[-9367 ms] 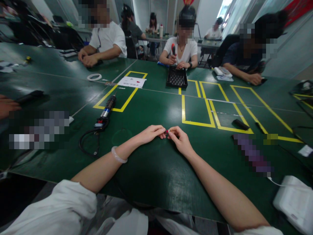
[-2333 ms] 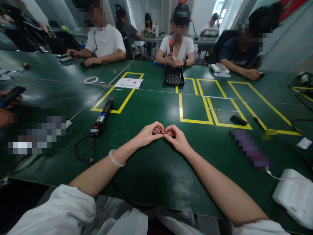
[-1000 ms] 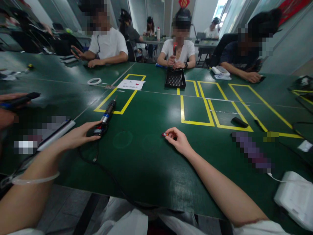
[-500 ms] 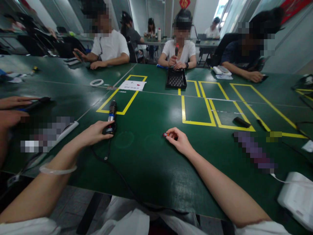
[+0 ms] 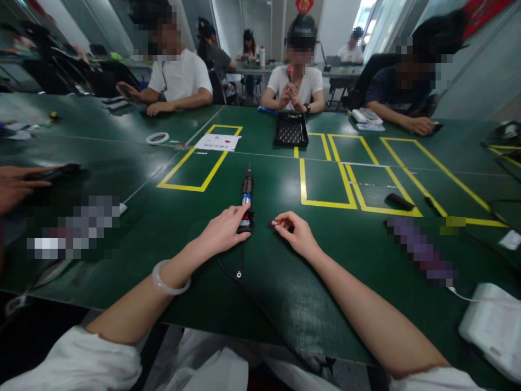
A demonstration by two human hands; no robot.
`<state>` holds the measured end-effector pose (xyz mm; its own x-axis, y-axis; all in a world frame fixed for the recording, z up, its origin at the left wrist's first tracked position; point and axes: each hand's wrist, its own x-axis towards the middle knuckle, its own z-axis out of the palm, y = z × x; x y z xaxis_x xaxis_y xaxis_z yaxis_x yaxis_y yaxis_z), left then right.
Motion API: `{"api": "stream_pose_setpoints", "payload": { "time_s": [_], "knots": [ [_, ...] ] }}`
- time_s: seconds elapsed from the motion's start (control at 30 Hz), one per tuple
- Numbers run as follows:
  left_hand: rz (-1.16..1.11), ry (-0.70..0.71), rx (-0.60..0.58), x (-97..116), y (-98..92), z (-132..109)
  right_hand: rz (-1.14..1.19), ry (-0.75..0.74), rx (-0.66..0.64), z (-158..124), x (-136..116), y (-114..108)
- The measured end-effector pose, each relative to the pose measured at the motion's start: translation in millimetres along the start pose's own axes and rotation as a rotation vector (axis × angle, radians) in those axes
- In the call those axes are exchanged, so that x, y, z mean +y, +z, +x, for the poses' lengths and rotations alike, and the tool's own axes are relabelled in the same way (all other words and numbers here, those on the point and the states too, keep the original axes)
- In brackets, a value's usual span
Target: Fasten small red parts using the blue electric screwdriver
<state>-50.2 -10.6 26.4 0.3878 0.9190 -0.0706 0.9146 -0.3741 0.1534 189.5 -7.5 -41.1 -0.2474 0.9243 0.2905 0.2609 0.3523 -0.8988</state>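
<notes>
My left hand [image 5: 228, 231] is closed around the lower end of an electric screwdriver [image 5: 246, 196], which has a black body with a blue and silver band. A thin bit [image 5: 249, 167] sticks out of its far end, away from me. From its near end a black cable [image 5: 260, 304] runs over the table toward my lap. Just to the right, my right hand [image 5: 299, 233] pinches a small red and dark piece [image 5: 274, 223] between thumb and fingers. The piece points left toward the screwdriver, apart from it; its exact kind is too small to make out.
Yellow tape outlines [image 5: 329, 205] mark the green table [image 5: 195, 293]. Across it, a person works over a black tray [image 5: 291, 142]. A paper sheet [image 5: 217, 142], tape roll [image 5: 157, 139], black object [image 5: 399, 202] and white charger-like box [image 5: 492, 326] lie around. A co-worker's hand [image 5: 20, 182] is at left.
My left hand has slid the electric screwdriver to the right, close to my right hand. Its bit now shows clearly, and the cable has followed. My right hand stays almost still.
</notes>
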Motion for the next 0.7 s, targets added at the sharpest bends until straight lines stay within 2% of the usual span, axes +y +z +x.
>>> {"api": "stream_pose_setpoints", "payload": {
  "time_s": [0.17,0.3,0.43,0.7],
  "knots": [
    [0.010,0.062,-0.012,34.5,4.4,12.3,-0.086,0.002,0.070,1.2,-2.7,-2.7],
    [0.023,0.083,-0.007,51.2,6.1,14.1,-0.181,-0.003,0.066,1.2,-2.0,-4.1],
    [-0.002,0.099,0.003,54.4,9.8,13.3,-0.270,-0.030,0.033,0.9,1.8,-4.8],
    [-0.142,0.094,0.002,44.1,12.4,14.1,-0.311,-0.076,-0.006,-1.4,-0.7,-3.7]
  ]
}}
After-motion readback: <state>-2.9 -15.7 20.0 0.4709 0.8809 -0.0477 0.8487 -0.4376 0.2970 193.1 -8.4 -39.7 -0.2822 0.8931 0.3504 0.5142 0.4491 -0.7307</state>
